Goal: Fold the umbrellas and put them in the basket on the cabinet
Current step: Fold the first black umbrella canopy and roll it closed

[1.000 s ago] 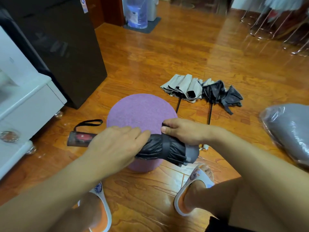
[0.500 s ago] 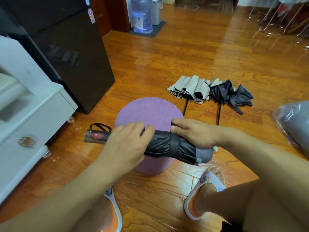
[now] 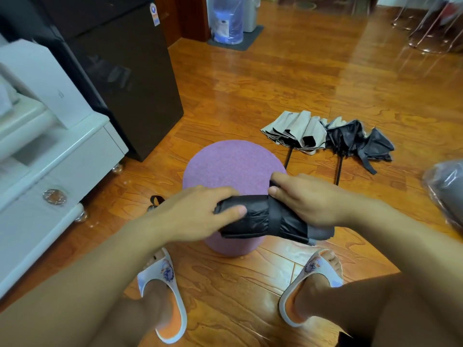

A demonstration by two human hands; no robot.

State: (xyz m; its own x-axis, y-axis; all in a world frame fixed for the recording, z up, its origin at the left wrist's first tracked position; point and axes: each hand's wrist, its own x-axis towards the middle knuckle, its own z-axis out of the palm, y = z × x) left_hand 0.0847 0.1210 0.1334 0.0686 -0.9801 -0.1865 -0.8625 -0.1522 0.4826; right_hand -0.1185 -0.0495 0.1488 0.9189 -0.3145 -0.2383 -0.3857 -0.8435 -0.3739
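A rolled black umbrella point(image 3: 265, 217) lies across the front of a round purple stool point(image 3: 233, 164), a black strap wrapped round its middle. My left hand point(image 3: 198, 212) grips its handle end, and only the wrist loop point(image 3: 155, 200) shows past my hand. My right hand point(image 3: 305, 199) holds the canopy end and pinches the strap near its top. Two unfolded umbrellas lie on the floor behind the stool: a beige one point(image 3: 294, 130) and a black one point(image 3: 358, 141). No basket is in view.
A white cabinet point(image 3: 57, 156) stands at the left with a dark fridge point(image 3: 125, 71) behind it. A plastic-wrapped grey bundle point(image 3: 448, 191) lies at the right edge. A water bottle point(image 3: 226, 20) and chair legs point(image 3: 431, 28) stand at the far end. My slippered feet rest below the stool.
My left hand has slid along the umbrella and now hides its handle. The right hand's fingers moved onto the strap. The view has drifted left and down.
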